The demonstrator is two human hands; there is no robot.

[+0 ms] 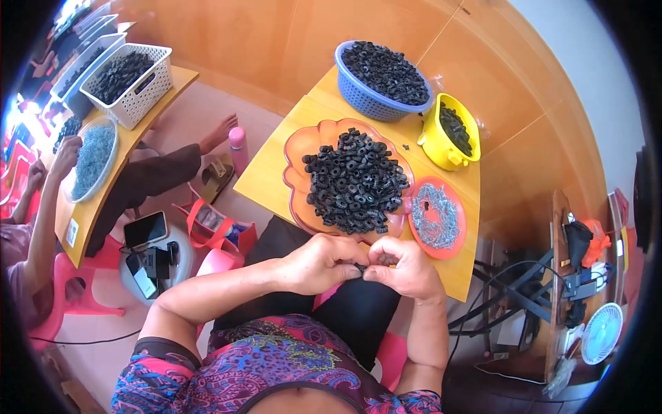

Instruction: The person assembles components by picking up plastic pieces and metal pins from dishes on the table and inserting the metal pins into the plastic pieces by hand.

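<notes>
My left hand [321, 265] and my right hand [408, 270] meet over my lap, close to the near edge of the wooden table [269, 181]. Both have their fingertips pinched around a small black part [360, 267], mostly covered by the fingers. Just beyond them lies an orange scalloped tray [296, 153], heaped with black parts [355, 181] that look ring-like. To its right, a round coral-red plate [418, 231] carries small silvery metal pieces [449, 219], too fine to name.
At the table's far end stand a blue basket [365, 105] and a yellow basket [436, 146], both filled with black parts. Left, a person's hand [67, 155] works over an oval tray [110, 165] at another table. A pink bottle [237, 148] and a white fan [602, 333] stand around.
</notes>
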